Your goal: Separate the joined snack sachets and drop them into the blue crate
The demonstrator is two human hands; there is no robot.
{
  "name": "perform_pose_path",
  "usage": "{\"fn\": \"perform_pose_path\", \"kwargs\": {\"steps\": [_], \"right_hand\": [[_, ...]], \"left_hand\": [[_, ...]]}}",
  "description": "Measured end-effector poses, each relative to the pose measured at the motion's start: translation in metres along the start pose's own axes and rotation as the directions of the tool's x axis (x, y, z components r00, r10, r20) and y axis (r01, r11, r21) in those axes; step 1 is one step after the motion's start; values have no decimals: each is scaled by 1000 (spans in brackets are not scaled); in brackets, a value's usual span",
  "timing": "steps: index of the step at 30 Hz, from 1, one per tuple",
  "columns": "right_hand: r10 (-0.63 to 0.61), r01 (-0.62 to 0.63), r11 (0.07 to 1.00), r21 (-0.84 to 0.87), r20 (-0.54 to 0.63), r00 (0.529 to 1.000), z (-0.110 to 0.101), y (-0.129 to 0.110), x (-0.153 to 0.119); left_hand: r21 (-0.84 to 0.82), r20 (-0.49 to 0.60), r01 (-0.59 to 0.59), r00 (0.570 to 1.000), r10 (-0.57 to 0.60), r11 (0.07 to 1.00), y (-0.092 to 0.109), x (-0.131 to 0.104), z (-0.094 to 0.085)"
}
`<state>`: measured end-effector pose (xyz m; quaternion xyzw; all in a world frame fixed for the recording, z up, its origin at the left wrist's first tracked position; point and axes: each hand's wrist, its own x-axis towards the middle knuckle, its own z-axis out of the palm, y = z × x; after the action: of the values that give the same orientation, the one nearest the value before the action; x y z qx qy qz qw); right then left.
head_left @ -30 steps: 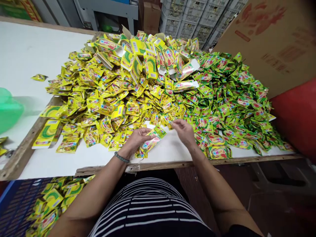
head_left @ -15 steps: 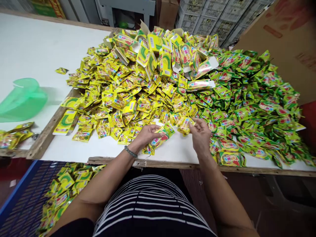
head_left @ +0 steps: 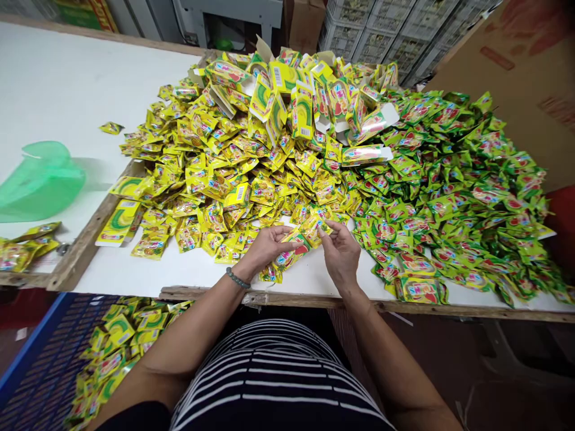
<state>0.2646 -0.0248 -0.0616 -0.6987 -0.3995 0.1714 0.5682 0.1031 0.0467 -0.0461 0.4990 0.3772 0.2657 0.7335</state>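
My left hand (head_left: 268, 248), with a beaded bracelet on its wrist, is closed on a small candy box (head_left: 288, 257) with a red fruit print, tilted up to the right. A yellow candy packet (head_left: 312, 228) is pinched in my right hand (head_left: 340, 251), up against the box's upper right end. Whether the packet is partly inside the box I cannot tell. Under my left hand a yellow packet (head_left: 271, 274) lies on the white table. Yellow packets (head_left: 211, 179) are heaped just beyond both hands, and green packets (head_left: 453, 191) to the right.
Several small cartons (head_left: 300, 111) lie on top of the heap. A green plastic scoop-like piece (head_left: 45, 182) rests at left beyond a wooden strip (head_left: 90, 236). Below the table edge, a blue crate (head_left: 40, 359) holds filled boxes and packets. A large cardboard box (head_left: 512, 78) stands at right.
My right hand has moved left with the yellow packet, bringing it from beside the candy box up against its end. My left hand has stayed nearly still.
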Motion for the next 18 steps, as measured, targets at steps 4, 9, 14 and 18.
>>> {"fn": "perform_pose_path", "kwargs": {"steps": [4,9,14,18], "right_hand": [[18,-14,998,-53,79,997,-5,-10,4],[53,-52,999,-11,86,995,0,-14,9],[17,-14,999,-49,68,998,8,-17,-1],[-77,84,992,-93,73,994,1,-20,2]], "left_hand": [[65,-2,1,1000,-1,998,2,-1,0],[24,34,0,999,-1,1000,4,-1,1],[-136,42,3,999,3,991,3,1,3],[-124,20,10,1000,-8,992,2,1,1]]}}
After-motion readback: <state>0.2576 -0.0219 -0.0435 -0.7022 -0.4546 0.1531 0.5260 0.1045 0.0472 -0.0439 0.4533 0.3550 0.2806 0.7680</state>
